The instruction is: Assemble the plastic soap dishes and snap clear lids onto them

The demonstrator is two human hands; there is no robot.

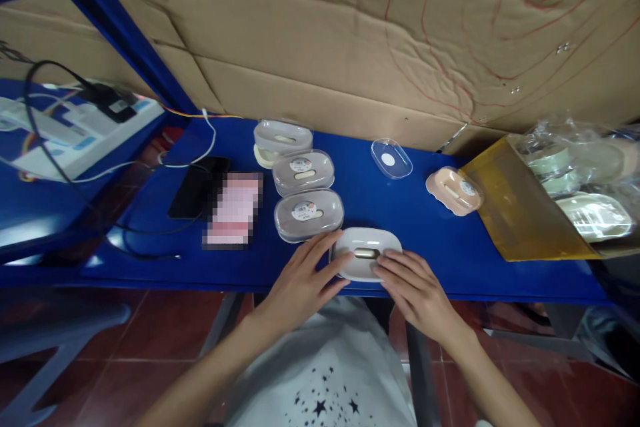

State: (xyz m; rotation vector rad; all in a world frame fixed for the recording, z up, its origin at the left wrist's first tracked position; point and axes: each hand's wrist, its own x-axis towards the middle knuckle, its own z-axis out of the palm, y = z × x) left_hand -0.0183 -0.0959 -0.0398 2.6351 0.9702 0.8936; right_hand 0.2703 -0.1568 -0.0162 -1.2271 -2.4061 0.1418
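At the table's front edge lies a white oval soap dish (367,240) with a slot in its middle. My left hand (310,273) grips its left end, fingertips on the rim and near the slot. From the right, my right hand (417,287) holds the other end, its fingers lying over the rim. Left of the dish, lidded greyish dishes stand in a row going back: a near one (310,215), a middle one (303,172) and a far one (283,136). The near two carry round labels. A clear oval lid (391,158) with a white round sticker lies farther back.
A peach lidded dish (455,191) stands at right, beside a cardboard box (493,203) with plastic-wrapped dishes (595,213). Left are a black phone (195,190), a blurred pink item (234,207), cables and a power strip (85,140). A cardboard wall (300,33) closes the back.
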